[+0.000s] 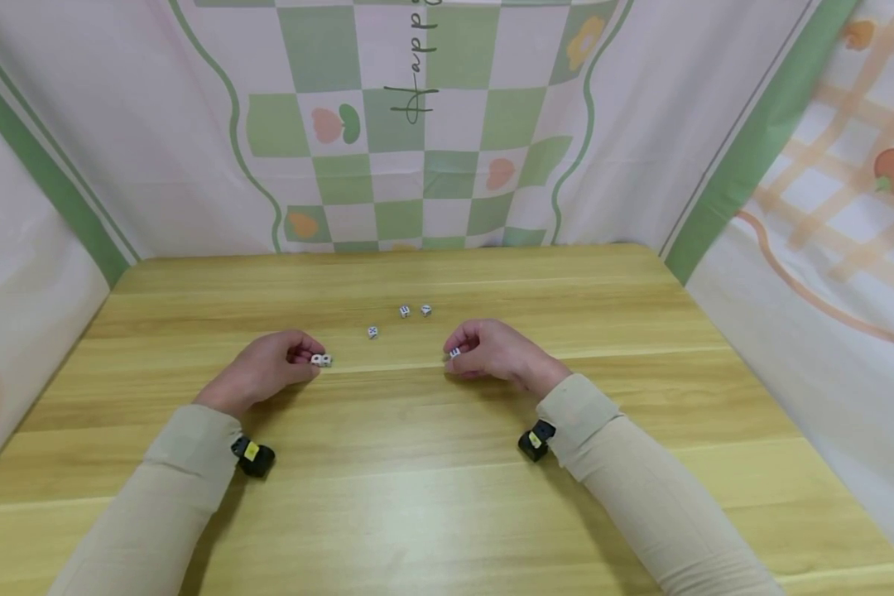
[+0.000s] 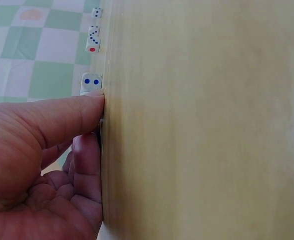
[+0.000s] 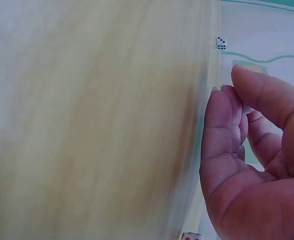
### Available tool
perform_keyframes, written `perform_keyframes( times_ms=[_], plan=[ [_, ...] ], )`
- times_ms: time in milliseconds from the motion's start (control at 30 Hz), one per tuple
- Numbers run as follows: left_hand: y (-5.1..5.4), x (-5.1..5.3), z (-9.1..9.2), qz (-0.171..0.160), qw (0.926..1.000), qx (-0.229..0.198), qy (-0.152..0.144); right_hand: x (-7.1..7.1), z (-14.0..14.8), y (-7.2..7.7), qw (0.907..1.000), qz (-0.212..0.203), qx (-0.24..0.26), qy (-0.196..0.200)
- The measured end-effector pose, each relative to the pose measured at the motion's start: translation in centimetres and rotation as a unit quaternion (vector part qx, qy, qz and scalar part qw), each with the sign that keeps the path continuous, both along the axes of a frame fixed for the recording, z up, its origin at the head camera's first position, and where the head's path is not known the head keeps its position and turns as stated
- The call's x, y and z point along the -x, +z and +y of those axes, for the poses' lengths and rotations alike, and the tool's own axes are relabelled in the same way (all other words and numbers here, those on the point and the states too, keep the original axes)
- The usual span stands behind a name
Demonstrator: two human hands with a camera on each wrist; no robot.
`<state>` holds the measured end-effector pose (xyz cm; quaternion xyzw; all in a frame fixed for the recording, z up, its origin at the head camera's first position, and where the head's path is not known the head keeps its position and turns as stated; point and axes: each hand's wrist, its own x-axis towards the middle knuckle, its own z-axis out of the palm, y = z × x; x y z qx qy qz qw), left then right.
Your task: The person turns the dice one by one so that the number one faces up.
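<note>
While your left hand pinches one end of a touching dice pair on the table and your right hand pinches a die, only that pair looks done, with the held die and three loose dice farther out apparently remaining.

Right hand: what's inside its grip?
In the head view, the right hand holds a white die with dark pips. The hand covers part of it; anything deeper inside the grip cannot be seen.
</note>
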<state>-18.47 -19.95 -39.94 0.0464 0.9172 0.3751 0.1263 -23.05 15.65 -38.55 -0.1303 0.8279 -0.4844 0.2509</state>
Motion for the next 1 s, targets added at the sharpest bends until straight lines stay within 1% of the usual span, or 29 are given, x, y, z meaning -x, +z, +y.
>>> perform_keyframes(
  times_ms=[233,600,900,1000],
  plan=[
    [0.00,-0.04,-0.02,0.001,1.0000,0.000,-0.002,-0.04,0.04,0.04,0.9999,-0.001,0.010,-0.003],
    [0.00,-0.04,-0.03,0.002,1.0000,0.000,-0.003,-0.03,0.07,-0.03,1.0000,0.005,0.005,-0.002],
    [0.07,-0.08,-0.02,0.002,1.0000,-0.002,-0.002,0.15,-0.04,-0.28,0.9989,-0.017,0.044,-0.009],
    [0.04,-0.09,-0.04,0.003,1.0000,-0.002,-0.002,0.14,-0.01,-0.24,0.9995,-0.005,0.031,-0.009]
  ],
)
